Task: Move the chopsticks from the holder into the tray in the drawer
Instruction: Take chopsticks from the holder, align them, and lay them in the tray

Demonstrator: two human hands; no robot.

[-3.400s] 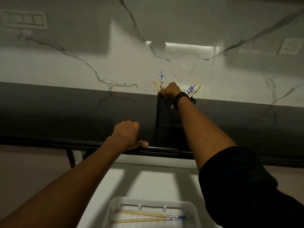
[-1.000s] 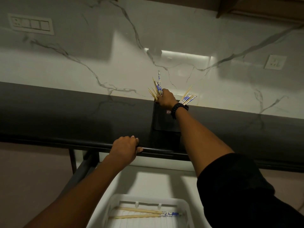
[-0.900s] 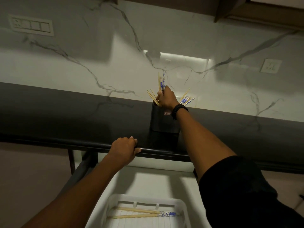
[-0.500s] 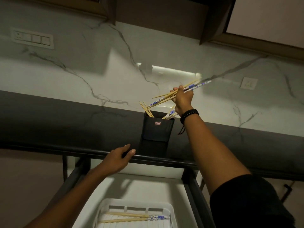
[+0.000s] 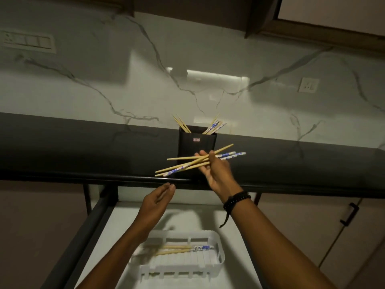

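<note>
The right hand (image 5: 217, 174) grasps a loose bundle of chopsticks (image 5: 187, 161) between thumb and fingers, crosswise in the air in front of the black holder (image 5: 196, 149) on the counter (image 5: 83, 147). More sticks (image 5: 214, 126) lean in the holder. The left hand (image 5: 159, 200) is relaxed and holds nothing, just below the counter edge. In the open drawer (image 5: 92, 224), a white tray (image 5: 221, 257) holds a pair of chopsticks (image 5: 179, 248)

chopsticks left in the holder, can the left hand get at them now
Probably yes. The left hand is open and empty near the counter edge, and the holder is open on top. The bundle in the right hand crosses in front, so it must reach round.
</note>
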